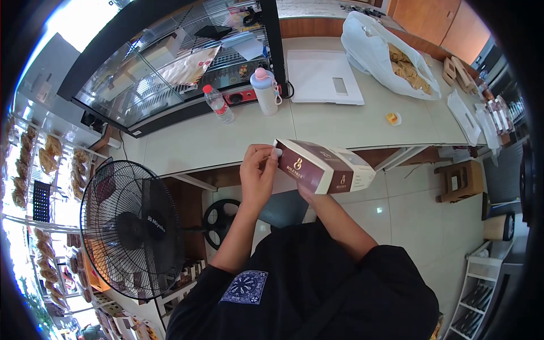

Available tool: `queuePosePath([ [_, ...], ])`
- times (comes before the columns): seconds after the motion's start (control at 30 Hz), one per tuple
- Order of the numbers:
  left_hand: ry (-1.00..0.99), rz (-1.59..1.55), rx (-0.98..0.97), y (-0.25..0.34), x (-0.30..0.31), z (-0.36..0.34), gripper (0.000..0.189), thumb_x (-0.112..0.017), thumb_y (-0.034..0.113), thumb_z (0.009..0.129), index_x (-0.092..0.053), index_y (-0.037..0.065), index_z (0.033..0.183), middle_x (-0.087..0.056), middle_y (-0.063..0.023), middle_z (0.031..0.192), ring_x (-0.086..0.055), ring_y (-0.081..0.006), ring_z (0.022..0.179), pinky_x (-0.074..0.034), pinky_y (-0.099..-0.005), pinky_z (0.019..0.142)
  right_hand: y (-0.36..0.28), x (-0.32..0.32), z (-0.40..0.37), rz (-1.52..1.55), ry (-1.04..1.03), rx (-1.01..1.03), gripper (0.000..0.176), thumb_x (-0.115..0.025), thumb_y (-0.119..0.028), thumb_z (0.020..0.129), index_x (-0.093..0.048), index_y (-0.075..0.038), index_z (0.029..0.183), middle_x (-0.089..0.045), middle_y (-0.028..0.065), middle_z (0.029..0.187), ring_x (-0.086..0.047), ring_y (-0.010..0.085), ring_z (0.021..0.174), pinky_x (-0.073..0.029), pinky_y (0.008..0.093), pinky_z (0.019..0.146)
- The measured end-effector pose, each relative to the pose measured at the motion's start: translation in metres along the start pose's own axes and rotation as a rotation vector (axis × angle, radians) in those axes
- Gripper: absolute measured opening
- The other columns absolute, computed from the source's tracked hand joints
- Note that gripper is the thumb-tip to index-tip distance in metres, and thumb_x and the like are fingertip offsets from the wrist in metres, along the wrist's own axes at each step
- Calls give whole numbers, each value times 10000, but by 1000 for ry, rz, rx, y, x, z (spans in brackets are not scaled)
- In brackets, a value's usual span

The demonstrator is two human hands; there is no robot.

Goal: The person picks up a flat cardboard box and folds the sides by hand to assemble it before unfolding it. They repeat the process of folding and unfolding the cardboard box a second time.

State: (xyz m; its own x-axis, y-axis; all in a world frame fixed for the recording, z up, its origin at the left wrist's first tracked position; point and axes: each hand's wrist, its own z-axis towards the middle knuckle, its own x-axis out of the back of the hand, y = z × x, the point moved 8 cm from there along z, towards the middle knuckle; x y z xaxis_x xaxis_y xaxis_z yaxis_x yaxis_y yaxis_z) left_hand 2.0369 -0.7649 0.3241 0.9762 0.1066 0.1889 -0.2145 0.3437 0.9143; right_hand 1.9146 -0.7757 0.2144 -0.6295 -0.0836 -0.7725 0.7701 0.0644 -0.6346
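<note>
A maroon and cream printed carton (323,167) is held up in front of the counter's near edge, tilted, with its printed sides showing. My left hand (260,173) pinches the carton's left end, thumb and fingers together at a pale flap. Under the carton, my right hand (309,194) supports it from below; most of its fingers are hidden behind the box.
On the counter (328,122) stand a water bottle (218,104), a pink-capped flask (264,92), flat white boxes (323,77), a small pastry (392,118) and a white plastic bag (368,51). A glass display case (170,62) and a black fan (131,229) are at the left.
</note>
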Motion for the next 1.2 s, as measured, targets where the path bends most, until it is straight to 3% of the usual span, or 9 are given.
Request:
queuePosePath([
  [0.17, -100, 91, -19, -1, -3, -2, 141, -554, 61, 888, -621, -56, 931, -553, -77, 947, -539, -124, 761, -438, -223, 675, -7, -10, 2, -582, 133, -67, 312, -652, -188, 863, -557, -105, 1148, -559, 13, 1062, -532, 92, 992, -460, 249, 837],
  [0.27, -42, -85, 96, -16, 3, -3, 132, -559, 56, 883, -622, -56, 916, -567, -69, 921, -529, -117, 752, -427, -222, 666, -3, -9, 5, -513, 93, -13, 305, -625, -214, 883, -548, -94, 1153, -575, 26, 1056, -544, 101, 1006, -470, 250, 842],
  [0.33, 24, -253, 199, -33, 7, -4, 126, -561, 51, 879, -623, -56, 904, -577, -63, 896, -527, -115, 748, -427, -227, 667, 3, -10, 4, -195, 100, -58, 296, -589, -234, 904, -545, -81, 1154, -586, 36, 1050, -563, 114, 998, -483, 259, 839],
  [0.47, 11, -107, 266, -51, 11, -2, 94, -574, 25, 867, -636, -40, 897, -587, -57, 868, -532, -115, 757, -435, -229, 676, 12, -11, 4, -31, 5, -144, 314, -521, -268, 938, -527, -61, 1174, -598, 55, 1053, -597, 140, 975, -505, 278, 842],
  [0.6, -4, -78, 177, -44, 10, 1, 75, -592, -5, 847, -636, -40, 897, -587, -65, 894, -550, -124, 781, -450, -243, 709, 13, -8, 8, -103, -21, -112, 344, -510, -288, 939, -504, -67, 1202, -589, 63, 1086, -598, 144, 986, -503, 291, 870],
  [0.63, 0, -106, 172, -43, 9, 1, 74, -598, -12, 840, -636, -39, 897, -586, -69, 907, -556, -127, 788, -454, -250, 720, 11, -2, 9, -46, 45, -56, 368, -511, -285, 934, -484, -66, 1229, -563, 83, 1164, -579, 158, 1045, -497, 305, 889],
  [0.73, 26, -111, 16, -31, 8, 0, 94, -616, -18, 815, -638, -39, 905, -573, -89, 954, -576, -169, 842, -464, -282, 772, -9, -29, 10, 364, -223, -156, 388, -527, -285, 923, -470, -74, 1243, -541, 88, 1203, -560, 172, 1086, -492, 319, 903],
  [0.87, -22, 104, -127, -27, -1, -3, 186, -642, -19, 781, -639, -21, 966, -543, -120, 1017, -574, -254, 930, -459, -316, 831, -1, -5, 20, 142, -6, 5, 389, -569, -289, 897, -480, -89, 1218, -553, 70, 1166, -567, 186, 1070, -493, 334, 902],
  [1.2, -247, 471, -170, -18, -3, -6, 570, -679, 1, 717, -549, 127, 1257, -432, -152, 1245, -517, -337, 1076, -445, -373, 908, 28, 10, 37, 207, 56, -94, 366, -576, -189, 901, -446, -87, 1227, -497, 74, 1193, -501, 199, 1131, -451, 364, 960],
])
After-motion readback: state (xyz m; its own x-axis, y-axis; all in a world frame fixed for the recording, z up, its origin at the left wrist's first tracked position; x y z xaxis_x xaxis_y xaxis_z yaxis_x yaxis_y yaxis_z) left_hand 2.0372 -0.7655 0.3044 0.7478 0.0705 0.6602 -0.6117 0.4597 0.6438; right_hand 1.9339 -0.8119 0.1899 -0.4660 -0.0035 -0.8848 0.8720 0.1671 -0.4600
